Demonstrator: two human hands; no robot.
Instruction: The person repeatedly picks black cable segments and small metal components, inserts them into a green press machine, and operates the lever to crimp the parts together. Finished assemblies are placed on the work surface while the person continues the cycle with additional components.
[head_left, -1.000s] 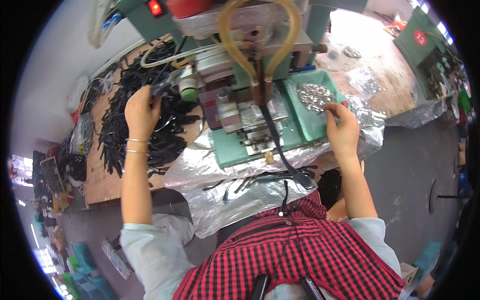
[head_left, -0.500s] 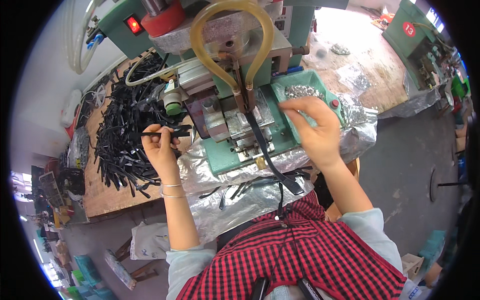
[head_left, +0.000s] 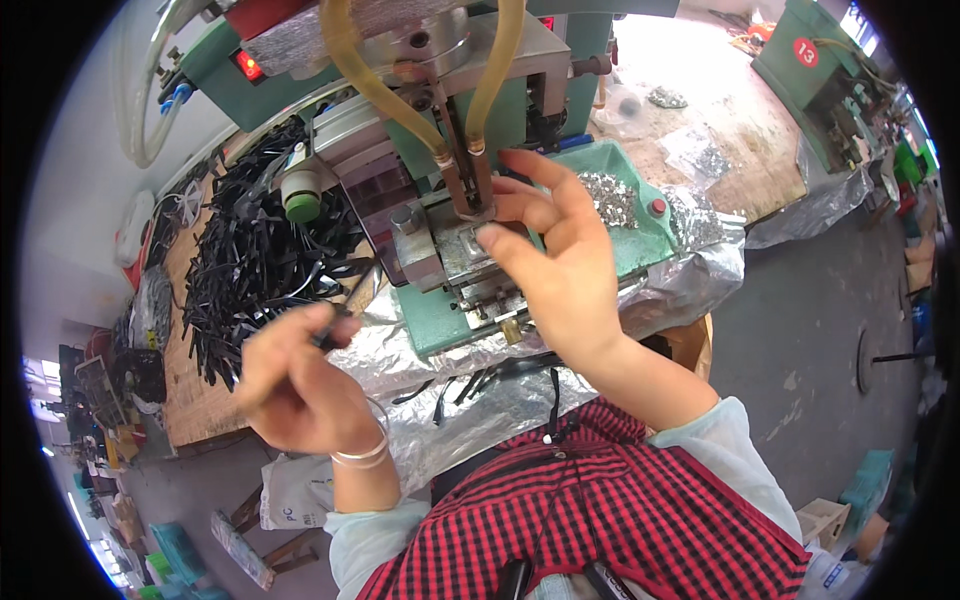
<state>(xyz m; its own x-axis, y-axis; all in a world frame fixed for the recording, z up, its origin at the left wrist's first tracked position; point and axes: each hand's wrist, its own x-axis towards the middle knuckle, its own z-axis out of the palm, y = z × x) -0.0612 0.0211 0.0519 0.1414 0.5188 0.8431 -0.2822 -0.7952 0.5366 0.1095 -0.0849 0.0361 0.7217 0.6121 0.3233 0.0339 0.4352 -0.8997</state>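
Note:
My right hand (head_left: 572,275) is at the metal fixture (head_left: 425,262) of a green bench machine. Its thumb and fingertips are drawn together just under the two copper-coloured prongs (head_left: 466,185); what is between them, if anything, is too small to make out. Lower on the left, my left hand (head_left: 305,390) is smeared by motion, its fingers closed around a thin black eyeglass temple (head_left: 326,338), mostly hidden. A large heap of similar black temples (head_left: 250,250) lies on the bench beside it.
A green tray (head_left: 655,245) with small silvery metal parts (head_left: 605,197) adjoins the machine at right. Yellowish hoses (head_left: 495,75) loop above the prongs. Silver foil (head_left: 460,425) with several black pieces hangs over the bench's front edge. A white sack (head_left: 295,492) stands below.
The black temple that hung from the fixture is gone from there. My right hand has moved left from the tray to the fixture. My left hand has come down and nearer with its piece.

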